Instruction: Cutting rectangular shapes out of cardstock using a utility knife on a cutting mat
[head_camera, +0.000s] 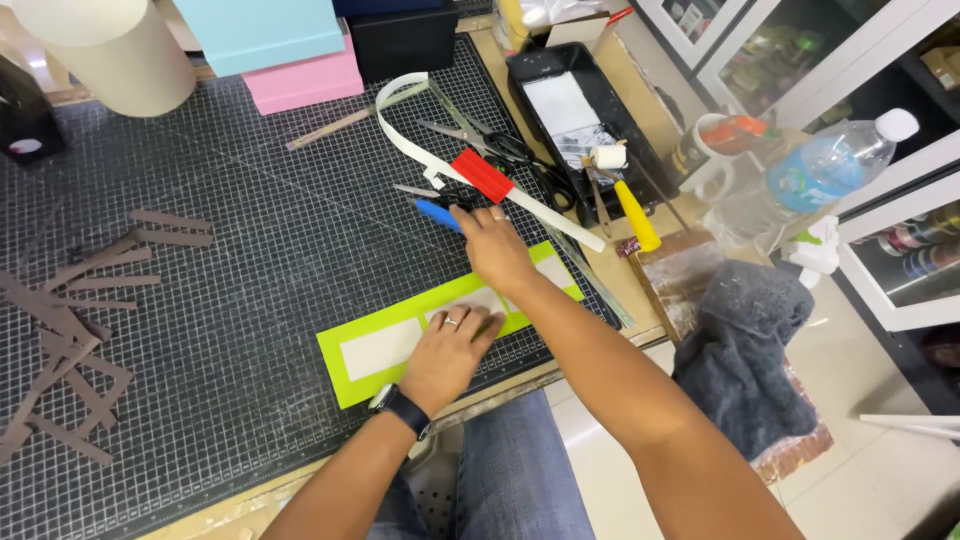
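My left hand (448, 350) lies flat, fingers together, pressing on a lime-green strip (365, 368) with a white strip glued along its middle, on the dark gridded cutting mat (250, 250). My right hand (492, 245) reaches past the strip's far end to a blue-handled tool (434, 213), its fingers on or around the handle; the grip itself is hidden behind the hand. A white paper band with a red piece (482, 175) lies just beyond it.
Scissors (505, 148) and metal tools lie near the mat's far right. A black tray (585, 110) holds a small yellow-handled roller (628, 200). Brown paper strips (80, 300) litter the left. Pink, blue and black boxes stand at the back; a water bottle (820, 170) and a grey cloth (750, 350) are on the right.
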